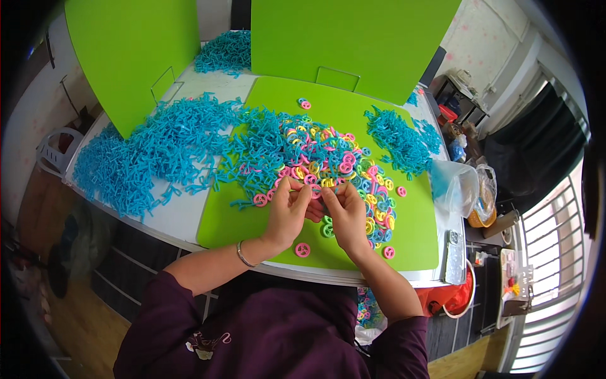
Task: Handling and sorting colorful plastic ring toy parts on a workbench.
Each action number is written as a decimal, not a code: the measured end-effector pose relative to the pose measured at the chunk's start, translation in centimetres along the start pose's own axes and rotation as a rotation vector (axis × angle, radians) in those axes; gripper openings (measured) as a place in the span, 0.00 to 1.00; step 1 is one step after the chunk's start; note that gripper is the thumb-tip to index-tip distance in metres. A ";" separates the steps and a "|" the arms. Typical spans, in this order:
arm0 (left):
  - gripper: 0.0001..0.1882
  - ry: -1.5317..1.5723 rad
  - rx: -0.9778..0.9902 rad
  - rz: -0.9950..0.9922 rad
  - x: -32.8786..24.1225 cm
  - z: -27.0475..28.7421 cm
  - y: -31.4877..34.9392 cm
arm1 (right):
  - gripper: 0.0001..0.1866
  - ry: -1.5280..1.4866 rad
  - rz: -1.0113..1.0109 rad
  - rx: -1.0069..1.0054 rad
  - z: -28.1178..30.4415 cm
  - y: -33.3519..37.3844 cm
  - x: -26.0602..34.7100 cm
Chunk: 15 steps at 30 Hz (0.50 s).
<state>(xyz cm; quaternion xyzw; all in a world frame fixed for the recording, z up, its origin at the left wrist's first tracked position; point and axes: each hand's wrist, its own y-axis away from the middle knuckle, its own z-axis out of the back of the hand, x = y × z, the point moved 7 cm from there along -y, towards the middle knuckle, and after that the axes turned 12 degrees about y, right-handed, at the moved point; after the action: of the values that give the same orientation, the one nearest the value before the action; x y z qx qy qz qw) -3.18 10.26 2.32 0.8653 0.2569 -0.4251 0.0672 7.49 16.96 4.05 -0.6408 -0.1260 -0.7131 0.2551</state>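
My left hand and my right hand meet over the near edge of a heap of small plastic parts. Thumbs and forefingers are pinched together around a small pink plastic wheel between them; the curled fingers partly hide it. The heap of spoked wheels in pink, yellow, green and blue spreads beyond and to the right of my hands. Blue plastic sticks lie mixed into its left and far side. A loose pink wheel rests on the green board below my hands.
Large piles of blue sticks cover the table's left side, with another pile at the right. Upright green panels stand behind. A phone lies at the right edge, near a clear plastic bag. A red bag hangs lower right.
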 end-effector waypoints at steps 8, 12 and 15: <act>0.06 -0.017 -0.026 0.060 0.2 -0.2 -0.2 | 0.07 0.151 0.033 -0.048 0.6 0.5 0.6; 0.07 0.032 -0.030 0.188 -0.1 1.1 -1.0 | 0.07 0.450 0.127 0.008 0.4 0.4 2.3; 0.14 0.081 0.109 0.470 0.2 0.7 -0.9 | 0.06 0.006 -0.056 0.051 1.4 -0.8 0.6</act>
<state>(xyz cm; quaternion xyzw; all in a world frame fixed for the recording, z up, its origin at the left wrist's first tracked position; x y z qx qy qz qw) -4.04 10.91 1.79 0.9199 0.0275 -0.3761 0.1073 8.26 18.19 4.98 -0.6280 -0.1616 -0.7184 0.2517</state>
